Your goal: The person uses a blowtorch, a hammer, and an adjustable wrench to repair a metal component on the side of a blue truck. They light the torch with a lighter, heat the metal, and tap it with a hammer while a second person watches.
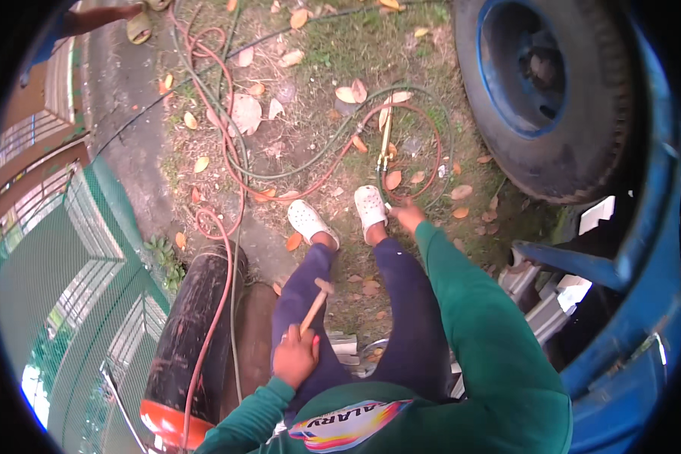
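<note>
My left hand (pixel 296 356) is wrapped round the wooden handle of a small hammer (pixel 315 305), its head pointing up and away over my left thigh. Stretched forward, my right hand (pixel 407 216) is above the ground just right of my right white clog (pixel 370 206). Its fingers are closed, and a small pale tip shows at them; what it belongs to is too small to make out. Beyond that hand a brass gas torch (pixel 386 142) lies on the grass, joined to a red hose (pixel 429 129) and a green hose (pixel 310 168).
At my left lie a black gas cylinder (pixel 189 325) with an orange-red end and a brown cylinder (pixel 254 333). A large tyre (pixel 594 98) on a blue rim and blue metal framework (pixel 620 340) stand at the right. Green mesh (pixel 60 280) and another person's sandalled foot (pixel 138 26) are at left.
</note>
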### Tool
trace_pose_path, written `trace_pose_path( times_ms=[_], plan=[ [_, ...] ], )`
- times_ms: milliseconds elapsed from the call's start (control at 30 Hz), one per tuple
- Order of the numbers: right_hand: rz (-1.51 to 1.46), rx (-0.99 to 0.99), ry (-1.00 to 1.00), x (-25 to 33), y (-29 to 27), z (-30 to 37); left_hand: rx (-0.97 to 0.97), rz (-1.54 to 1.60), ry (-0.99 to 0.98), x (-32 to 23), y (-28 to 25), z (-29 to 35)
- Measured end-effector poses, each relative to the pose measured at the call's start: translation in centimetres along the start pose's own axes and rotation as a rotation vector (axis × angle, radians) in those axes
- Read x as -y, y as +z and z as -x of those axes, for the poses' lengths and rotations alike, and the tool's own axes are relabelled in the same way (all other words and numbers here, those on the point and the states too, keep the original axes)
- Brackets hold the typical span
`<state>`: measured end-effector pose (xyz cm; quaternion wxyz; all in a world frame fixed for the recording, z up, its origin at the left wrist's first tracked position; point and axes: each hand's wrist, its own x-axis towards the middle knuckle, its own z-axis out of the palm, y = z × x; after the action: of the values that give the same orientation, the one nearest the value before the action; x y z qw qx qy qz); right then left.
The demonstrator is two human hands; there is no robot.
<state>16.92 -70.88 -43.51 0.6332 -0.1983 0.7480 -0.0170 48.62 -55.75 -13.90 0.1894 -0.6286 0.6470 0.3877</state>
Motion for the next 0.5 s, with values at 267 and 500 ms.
trace_pose_path(
  times_ms=[267, 500],
  plan=[
    [-0.238, -0.306, -0.221, -5.2, 3.6, -22.1, 0.021, -0.077, -0.059, 3.6, 1.1, -1.8],
    [-0.048, -0.257, -0.181, -1.5, 3.9, -22.0, 0.031, -0.124, -0.111, 3.6, 1.4, -1.6]
  ],
)
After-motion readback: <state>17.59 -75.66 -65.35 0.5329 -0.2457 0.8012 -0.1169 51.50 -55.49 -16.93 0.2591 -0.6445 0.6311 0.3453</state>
